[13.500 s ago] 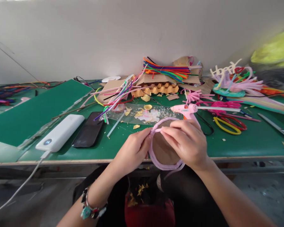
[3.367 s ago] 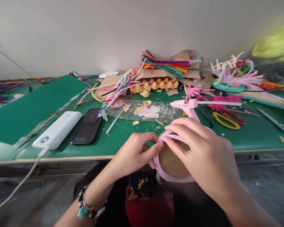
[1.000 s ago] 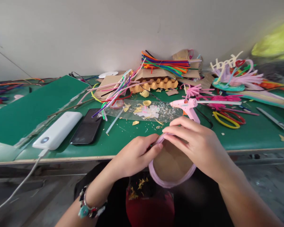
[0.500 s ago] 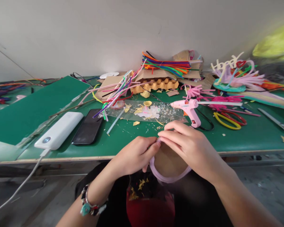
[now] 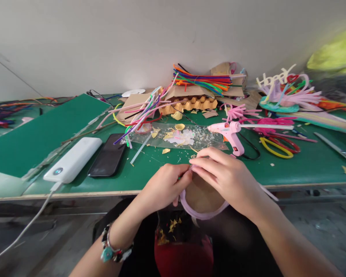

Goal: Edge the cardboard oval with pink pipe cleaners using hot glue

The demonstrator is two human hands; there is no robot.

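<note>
Over my lap, just off the table's front edge, a round piece of brown cardboard (image 5: 203, 197) is held with a lilac pipe cleaner (image 5: 202, 215) running along its rim. My left hand (image 5: 166, 184) is closed on the left side of the rim, thumb pressed near the top. With thumb and fingertips together, my right hand (image 5: 227, 175) pinches the pipe cleaner at the same spot, and the two hands' fingertips meet. A loose pale end pokes out beyond my right wrist. The fingers hide the exact pinch point.
A pink glue gun (image 5: 230, 132) lies on the green table (image 5: 150, 181) beyond my right hand. To the left are a phone (image 5: 108, 156) and a white power bank (image 5: 73, 159). Behind lie pipe cleaners (image 5: 202, 79), an egg carton (image 5: 194, 104) and a knife (image 5: 334, 147).
Both hands and the cardboard have shifted slightly left and up. A loose pipe cleaner end now shows past my right wrist. The grips stay the same.
</note>
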